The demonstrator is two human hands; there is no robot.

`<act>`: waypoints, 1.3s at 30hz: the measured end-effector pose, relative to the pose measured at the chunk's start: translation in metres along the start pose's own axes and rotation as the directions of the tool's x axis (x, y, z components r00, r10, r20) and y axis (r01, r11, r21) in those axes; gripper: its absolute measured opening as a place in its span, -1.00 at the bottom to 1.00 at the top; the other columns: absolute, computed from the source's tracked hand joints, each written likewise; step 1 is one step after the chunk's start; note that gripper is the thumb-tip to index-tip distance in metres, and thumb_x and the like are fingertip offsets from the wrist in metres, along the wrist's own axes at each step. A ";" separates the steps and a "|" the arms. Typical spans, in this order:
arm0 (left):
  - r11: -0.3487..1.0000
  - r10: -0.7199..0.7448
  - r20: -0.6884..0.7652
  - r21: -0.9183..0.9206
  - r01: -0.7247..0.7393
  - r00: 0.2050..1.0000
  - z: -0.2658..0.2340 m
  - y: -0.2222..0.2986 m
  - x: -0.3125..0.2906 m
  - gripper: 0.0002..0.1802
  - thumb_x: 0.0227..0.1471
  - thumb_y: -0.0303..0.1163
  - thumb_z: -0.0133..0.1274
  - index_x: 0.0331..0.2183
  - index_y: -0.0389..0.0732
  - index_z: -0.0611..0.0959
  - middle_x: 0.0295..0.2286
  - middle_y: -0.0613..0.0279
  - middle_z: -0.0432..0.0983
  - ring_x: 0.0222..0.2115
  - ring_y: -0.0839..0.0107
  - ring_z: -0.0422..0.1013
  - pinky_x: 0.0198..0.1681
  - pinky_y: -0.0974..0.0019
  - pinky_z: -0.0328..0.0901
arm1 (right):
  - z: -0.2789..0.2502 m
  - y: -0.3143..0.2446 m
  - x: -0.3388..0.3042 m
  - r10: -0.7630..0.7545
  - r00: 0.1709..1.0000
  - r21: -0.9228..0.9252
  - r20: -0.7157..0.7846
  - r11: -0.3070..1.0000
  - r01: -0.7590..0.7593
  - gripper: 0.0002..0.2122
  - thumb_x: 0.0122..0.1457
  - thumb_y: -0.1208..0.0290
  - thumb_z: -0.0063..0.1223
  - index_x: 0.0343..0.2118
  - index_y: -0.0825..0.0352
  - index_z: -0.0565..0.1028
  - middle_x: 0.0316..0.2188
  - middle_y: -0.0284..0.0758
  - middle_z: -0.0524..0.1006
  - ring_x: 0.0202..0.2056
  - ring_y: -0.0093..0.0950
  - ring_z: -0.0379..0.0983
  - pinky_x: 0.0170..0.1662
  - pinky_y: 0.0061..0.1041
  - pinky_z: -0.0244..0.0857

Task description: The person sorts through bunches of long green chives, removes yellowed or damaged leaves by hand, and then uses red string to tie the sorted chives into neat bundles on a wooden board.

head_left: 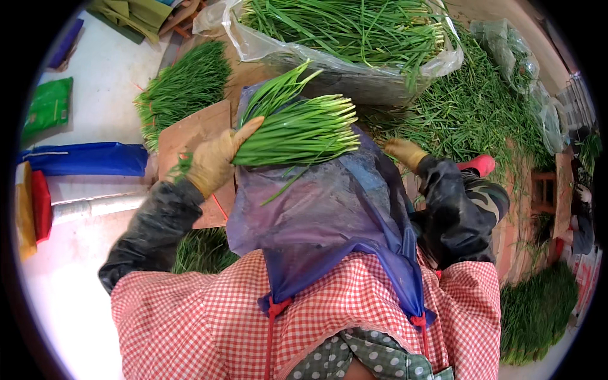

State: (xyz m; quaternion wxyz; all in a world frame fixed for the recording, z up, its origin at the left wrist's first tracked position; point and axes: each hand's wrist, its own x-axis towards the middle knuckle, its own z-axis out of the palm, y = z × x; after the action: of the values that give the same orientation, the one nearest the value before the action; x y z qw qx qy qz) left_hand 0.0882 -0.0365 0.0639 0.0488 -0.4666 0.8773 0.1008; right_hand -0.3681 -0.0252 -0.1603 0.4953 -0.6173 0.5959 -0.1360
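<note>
My left hand [212, 158], in a yellowish glove, is closed round the leafy side of a bunch of garlic chives [297, 130], with the thumb on top. The pale cut ends point right, and a few loose blades hang below over my lap. A purple-blue plastic apron [304, 202] covers my lap beneath the bunch. My right hand [405, 153], gloved too, is apart from the bunch, by the apron's right edge and the heap of loose green trimmings [462, 126]. Its fingers point left, loosely stretched, and nothing shows in them.
A plastic-lined container [354, 82] full of chives stands ahead. Tied chive bundles [183, 88] lie at the far left, beside a brown board [196, 136]. More chives [538, 313] stand at the lower right. A blue package [88, 158] lies left; clear plastic bags [513, 57] are far right.
</note>
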 end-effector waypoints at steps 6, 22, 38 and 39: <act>0.968 0.186 0.127 0.149 -0.204 0.974 -0.073 -0.004 0.059 -0.17 -0.04 -0.59 0.01 0.25 0.18 0.24 -0.13 0.00 0.52 -0.16 0.01 0.49 -0.15 0.12 0.38 | 0.013 -0.114 -0.058 -0.170 0.866 -0.172 -0.470 0.980 0.099 -0.74 0.14 0.28 0.03 -0.14 0.26 0.54 -0.23 -0.16 0.57 -0.15 -0.19 0.48 -0.07 -0.30 0.35; 0.927 0.231 0.305 0.219 -0.304 0.924 -0.152 0.008 0.114 -0.01 -0.15 -0.79 -0.01 0.22 0.35 0.30 -0.04 0.23 0.53 -0.08 0.27 0.50 -0.05 0.29 0.38 | 0.027 -0.175 -0.023 -0.626 0.427 -0.238 -0.652 0.704 0.669 -0.65 0.08 0.57 0.00 -0.03 0.15 0.47 0.01 -0.22 0.46 -0.05 -0.19 0.43 0.01 -0.32 0.33; 0.943 0.144 0.176 0.275 -0.189 0.974 -0.202 0.017 0.156 -0.16 -0.05 -0.64 0.04 0.22 0.24 0.30 -0.02 0.14 0.49 -0.10 0.16 0.49 -0.02 0.25 0.37 | 0.088 -0.004 0.070 0.220 0.932 0.361 -0.287 0.926 -0.108 -0.40 0.18 -0.06 -0.19 -0.06 0.49 0.47 -0.11 0.17 0.48 0.00 -0.01 0.39 0.05 -0.24 0.24; 0.888 0.281 0.061 0.361 -0.284 0.958 -0.197 0.018 0.146 -0.18 -0.03 -0.58 0.07 0.23 0.23 0.29 -0.01 0.07 0.47 -0.13 0.09 0.49 -0.06 0.21 0.39 | 0.088 -0.047 0.053 0.090 0.934 0.390 -0.347 0.919 0.057 -0.34 0.21 -0.09 -0.27 0.04 0.52 0.40 -0.01 0.22 0.40 0.12 0.03 0.29 0.16 -0.21 0.14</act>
State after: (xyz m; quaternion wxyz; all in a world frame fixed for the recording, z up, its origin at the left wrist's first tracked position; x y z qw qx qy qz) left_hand -0.0064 -0.1887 0.2317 0.1229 -0.3164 0.9389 -0.0567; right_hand -0.2603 -0.0409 -0.1881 0.4937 -0.4647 0.6415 -0.3588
